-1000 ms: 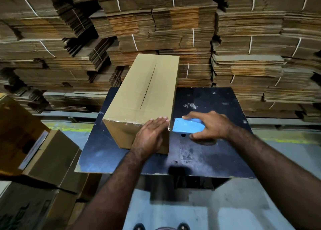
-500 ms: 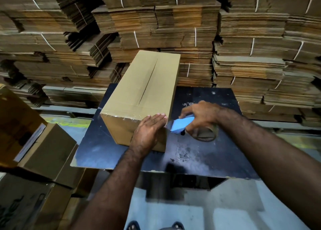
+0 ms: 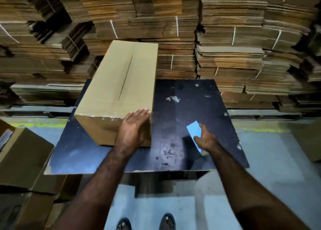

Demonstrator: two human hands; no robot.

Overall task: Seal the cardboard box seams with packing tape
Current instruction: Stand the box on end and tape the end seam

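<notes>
The left hand is laid flat, fingers straight, against the near end of the cardboard box; right of the box, a blue tape dispenser is gripped by the right hand, on the black table bearing the box

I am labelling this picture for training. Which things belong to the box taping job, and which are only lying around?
Job:
box
blue tape dispenser, gripped by right hand
left hand, flat on the box's near end
table

Lying about:
bundled cardboard stacks
other boxes on the left
</notes>
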